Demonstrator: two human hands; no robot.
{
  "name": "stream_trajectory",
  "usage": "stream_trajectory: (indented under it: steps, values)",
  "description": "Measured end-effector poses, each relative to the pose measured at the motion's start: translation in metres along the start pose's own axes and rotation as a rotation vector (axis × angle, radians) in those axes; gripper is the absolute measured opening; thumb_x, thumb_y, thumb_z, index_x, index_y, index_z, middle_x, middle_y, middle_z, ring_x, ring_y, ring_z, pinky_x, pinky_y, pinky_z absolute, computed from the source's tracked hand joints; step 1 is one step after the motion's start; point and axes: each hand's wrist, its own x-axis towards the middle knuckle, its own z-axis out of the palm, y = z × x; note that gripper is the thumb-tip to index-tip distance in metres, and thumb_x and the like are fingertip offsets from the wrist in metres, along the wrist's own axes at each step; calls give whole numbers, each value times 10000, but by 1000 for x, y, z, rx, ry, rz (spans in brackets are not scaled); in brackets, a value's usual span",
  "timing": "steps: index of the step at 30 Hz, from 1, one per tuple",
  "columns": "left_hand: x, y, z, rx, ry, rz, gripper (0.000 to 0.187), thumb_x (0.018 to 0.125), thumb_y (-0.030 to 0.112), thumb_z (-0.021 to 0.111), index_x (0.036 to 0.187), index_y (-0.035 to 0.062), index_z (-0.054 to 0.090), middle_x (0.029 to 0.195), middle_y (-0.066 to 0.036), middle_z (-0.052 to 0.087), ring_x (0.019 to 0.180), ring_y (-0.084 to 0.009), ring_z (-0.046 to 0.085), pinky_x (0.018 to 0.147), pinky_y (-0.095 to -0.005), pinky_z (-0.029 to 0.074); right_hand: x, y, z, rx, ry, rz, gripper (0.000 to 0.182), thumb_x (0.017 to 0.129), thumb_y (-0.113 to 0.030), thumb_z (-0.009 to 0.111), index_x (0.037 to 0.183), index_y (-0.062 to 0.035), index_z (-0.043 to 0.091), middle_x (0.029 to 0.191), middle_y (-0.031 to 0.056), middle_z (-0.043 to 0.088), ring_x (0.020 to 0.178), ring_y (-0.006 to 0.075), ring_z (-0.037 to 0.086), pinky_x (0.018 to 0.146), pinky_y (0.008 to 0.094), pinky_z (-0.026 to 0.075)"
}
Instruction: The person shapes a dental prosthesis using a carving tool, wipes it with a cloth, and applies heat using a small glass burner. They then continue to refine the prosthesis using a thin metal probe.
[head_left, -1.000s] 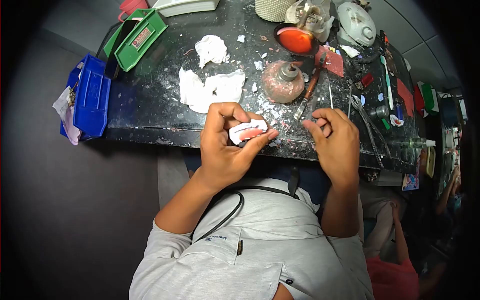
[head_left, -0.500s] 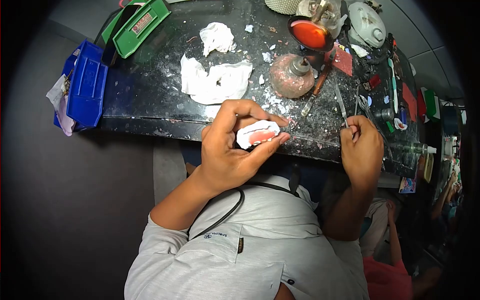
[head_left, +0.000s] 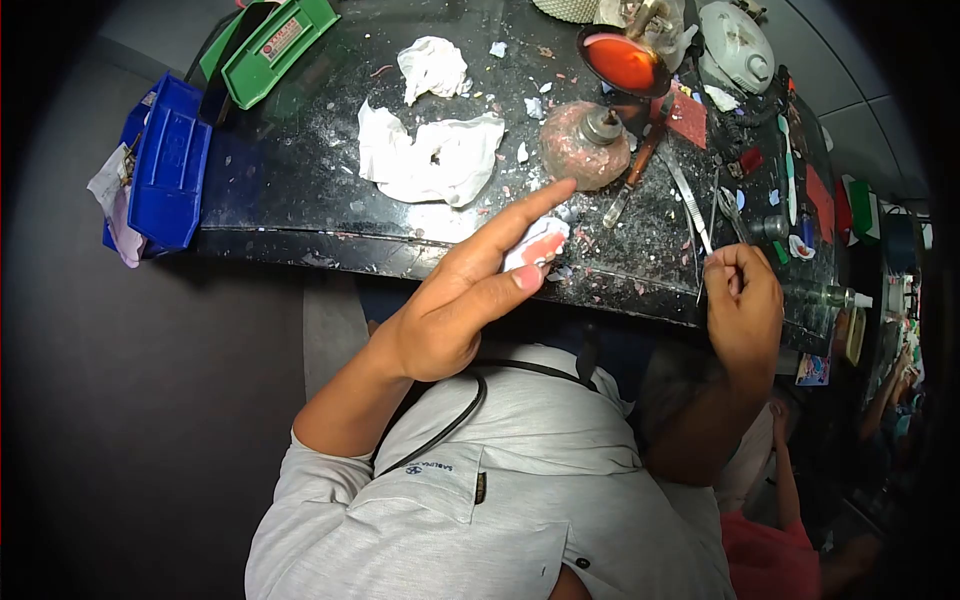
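Note:
My left hand holds a small white plaster cast with pink wax on it over the table's front edge. The index finger stretches out past the cast and the thumb lies along its near side; the other fingers are mostly hidden. My right hand is closed in a pinch on the near end of a slim metal knife, whose blade points away over the table. Close to that hand lie tweezer-like metal tools. Beyond the cast stands a round, pink-stained glass burner.
A pan of red molten wax sits at the back, near a white rounded device. Crumpled white cloths lie centre-left on the dusty black table. Blue and green bins stand left. A toothbrush lies right.
My left hand has turned and its index finger has straightened; the cast has moved slightly right and up. My right hand has shifted a little right and down, swinging the knife's near end with it.

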Motion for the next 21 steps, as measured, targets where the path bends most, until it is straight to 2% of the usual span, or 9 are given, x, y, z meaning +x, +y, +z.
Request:
stream_trajectory:
  steps: [1, 2, 5, 11, 12, 14, 15, 17, 21]
  values:
    - [-1, -1, 0, -64, -35, -16, 607, 1018, 135, 479, 1547, -88, 284, 1591, -210, 359, 1492, -268, 314, 1211, -360, 215, 0, 0, 0, 17, -23, -12, 98, 878, -69, 632, 843, 21, 649, 762, 76, 547, 649, 170, 505, 641, 342, 427]
    - [-1, -1, 1, -64, -36, -15, 607, 1018, 135, 479, 1547, -88, 284, 1591, -210, 359, 1492, -268, 314, 1211, -360, 215, 0, 0, 0, 17, -22, -12, 98, 878, -69, 632, 843, 21, 649, 762, 76, 547, 649, 170, 505, 641, 342, 427]
    - [-3, 0, 4, -68, -19, -9, 639, 1021, 182, 517, 1552, -84, 279, 1407, -163, 437, 1271, -209, 372, 1037, -316, 284, 0, 2, 1, 73, -10, 31, 95, 878, -64, 641, 848, 23, 663, 740, 73, 545, 641, 149, 497, 641, 329, 429]
    - [-4, -1, 10, -79, 10, 4, 716, 1027, 276, 592, 1560, -77, 269, 1039, -70, 593, 828, -93, 489, 690, -227, 424, -2, 1, 1, 41, -16, -11, 152, 876, -28, 619, 1011, 9, 680, 752, 76, 574, 656, 162, 519, 671, 325, 455]
    - [-5, -1, 8, -80, 10, 4, 716, 1027, 276, 592, 1560, -77, 269, 1039, -70, 593, 828, -93, 489, 690, -227, 424, -3, 2, 2, 17, 4, -76, 196, 866, -8, 608, 1051, 4, 671, 735, 74, 561, 656, 160, 518, 673, 327, 460]
    - [-6, -1, 2, -223, -110, -8, 634, 1066, 169, 527, 1590, -26, 227, 1180, -55, 575, 784, -47, 424, 674, -188, 391, -4, 4, 2, -7, 23, -142, 245, 855, 11, 596, 1090, -1, 663, 719, 71, 549, 656, 159, 517, 674, 329, 464]
    - [-6, 0, 3, -223, -110, -8, 634, 1066, 169, 527, 1590, -26, 227, 1180, -55, 575, 784, -47, 424, 674, -188, 391, -4, 4, 0, 26, -40, -90, 257, 844, 23, 588, 1091, -1, 653, 710, 66, 536, 650, 152, 512, 663, 324, 459]
    - [-6, 0, 4, -297, -98, -5, 658, 1063, 185, 542, 1590, -32, 214, 1058, -26, 572, 776, -40, 424, 666, -182, 375, -4, 6, -4, 57, -103, -39, 270, 833, 35, 581, 1092, -2, 643, 701, 60, 523, 645, 145, 507, 652, 319, 453]
    - [-8, 3, 3, -305, -95, -8, 656, 1056, 180, 556, 1583, -38, 234, 1090, -32, 576, 782, -44, 431, 683, -180, 377, -4, 17, -12, 76, -155, -45, 251, 820, 44, 573, 1064, 3, 614, 704, 36, 503, 616, 129, 482, 612, 302, 423]
